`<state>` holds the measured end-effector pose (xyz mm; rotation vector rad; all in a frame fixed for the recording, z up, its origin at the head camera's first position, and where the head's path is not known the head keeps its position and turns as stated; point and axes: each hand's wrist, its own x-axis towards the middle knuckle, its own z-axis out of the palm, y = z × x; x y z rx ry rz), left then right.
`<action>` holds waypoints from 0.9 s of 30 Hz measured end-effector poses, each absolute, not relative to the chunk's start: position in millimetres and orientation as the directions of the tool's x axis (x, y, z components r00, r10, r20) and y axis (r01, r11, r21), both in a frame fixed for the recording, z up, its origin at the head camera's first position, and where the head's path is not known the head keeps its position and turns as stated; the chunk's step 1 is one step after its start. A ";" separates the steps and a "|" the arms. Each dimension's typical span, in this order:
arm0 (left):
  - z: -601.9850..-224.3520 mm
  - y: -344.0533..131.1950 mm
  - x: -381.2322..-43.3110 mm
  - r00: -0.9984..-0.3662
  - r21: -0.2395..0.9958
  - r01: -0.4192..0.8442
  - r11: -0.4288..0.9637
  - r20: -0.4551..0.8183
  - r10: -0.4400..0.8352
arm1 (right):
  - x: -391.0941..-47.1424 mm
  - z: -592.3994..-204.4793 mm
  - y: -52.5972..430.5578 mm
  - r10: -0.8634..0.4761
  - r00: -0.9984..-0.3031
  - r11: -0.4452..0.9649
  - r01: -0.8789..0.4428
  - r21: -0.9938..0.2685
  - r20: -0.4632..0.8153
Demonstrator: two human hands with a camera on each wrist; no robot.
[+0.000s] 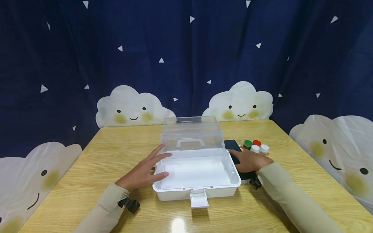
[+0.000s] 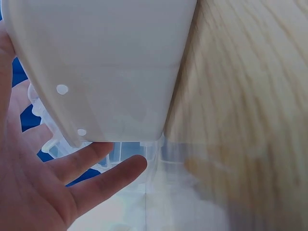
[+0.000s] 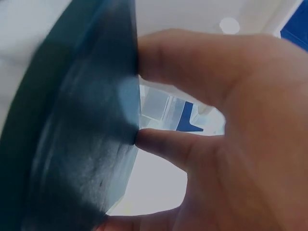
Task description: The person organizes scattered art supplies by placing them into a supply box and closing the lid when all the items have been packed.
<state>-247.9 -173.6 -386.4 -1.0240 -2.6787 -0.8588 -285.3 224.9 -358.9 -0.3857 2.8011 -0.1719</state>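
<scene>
A white plastic box [image 1: 197,170] with a clear lid [image 1: 190,131] stands with its lid raised, and its front latch hangs down. Over the box's left rim my left hand [image 1: 145,171] spreads its fingers, the thumb reaching above the inside. The left wrist view shows fingers near the box's outer wall [image 2: 110,72]; firm contact cannot be told. Right of the box lies a flat black object [image 1: 231,145], partly covered by my right hand [image 1: 247,160]. In the right wrist view, spread fingertips touch the edge of this dark object [image 3: 86,125]; its kind is unclear.
Beyond my right hand stand small jars: a green-lidded one [image 1: 247,144], a red-lidded one [image 1: 256,143] and white-lidded ones [image 1: 264,149]. Small colourful items [image 1: 241,148] lie beside them. A dark blue curtain [image 1: 163,38] with clouds hangs behind the wooden table [image 1: 122,142].
</scene>
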 end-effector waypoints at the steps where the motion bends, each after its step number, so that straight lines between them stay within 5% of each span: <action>1: -386.6 -173.8 -247.9 -0.755 0.459 0.653 0.602 0.330 0.567 | -284.8 -358.9 224.7 -0.284 -0.915 0.956 -0.248 -0.155 -0.286; 27: -388.5 -173.6 -247.6 -0.778 0.472 0.626 0.620 0.322 0.540 | -271.8 -368.1 225.4 -0.218 -0.946 0.969 -0.180 -0.172 -0.241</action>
